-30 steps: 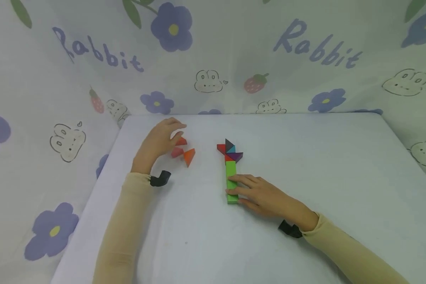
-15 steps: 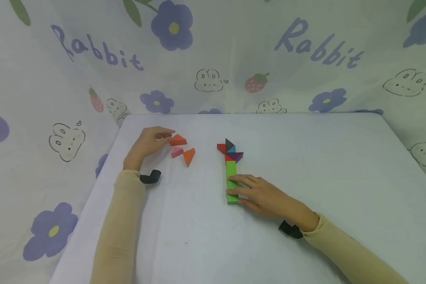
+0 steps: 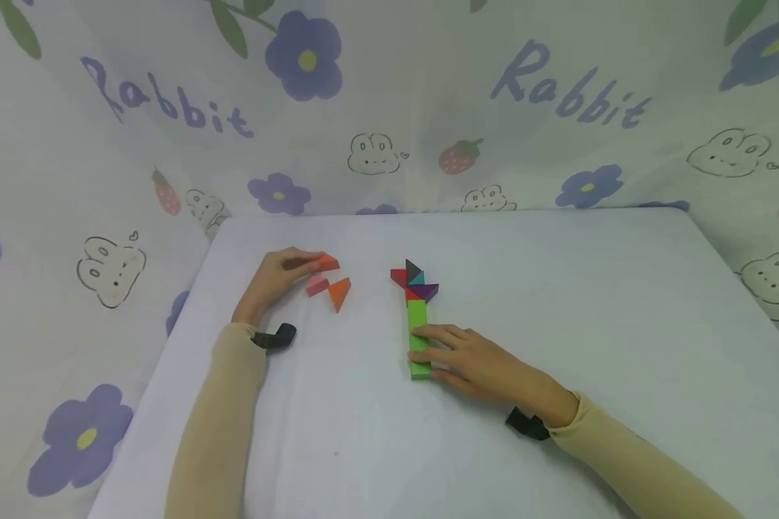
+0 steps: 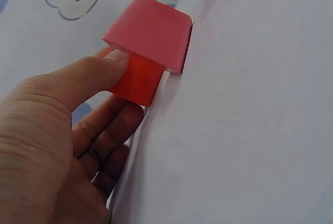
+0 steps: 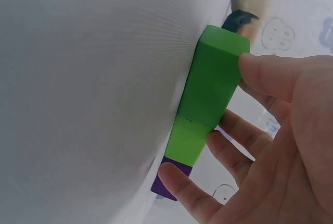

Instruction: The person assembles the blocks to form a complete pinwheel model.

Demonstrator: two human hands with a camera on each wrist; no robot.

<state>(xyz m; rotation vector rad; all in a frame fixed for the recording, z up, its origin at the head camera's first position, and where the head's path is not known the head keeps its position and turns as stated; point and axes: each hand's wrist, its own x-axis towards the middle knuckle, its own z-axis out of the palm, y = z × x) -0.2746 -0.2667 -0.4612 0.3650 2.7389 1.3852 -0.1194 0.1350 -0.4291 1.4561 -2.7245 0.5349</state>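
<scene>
In the head view my left hand pinches a red-orange triangular block between thumb and fingers; the block stays at table level. The left wrist view shows the thumb on that block, partly hidden behind a pink block. Just to its right lies an orange triangular block. My right hand rests with spread, fairly straight fingers on a long green block row. In the right wrist view its thumb touches the near end of the green, and one fingertip reaches a purple block.
Beyond the green row sits a cluster: a dark grey triangle, a blue piece, red pieces and the purple one. All lie on a white-covered table. A printed cloth rises along the back and sides.
My left hand has drawn back left, then come down to the red-orange block and taken hold of it. The right hand stays on the green row. The head view has shifted slightly.
</scene>
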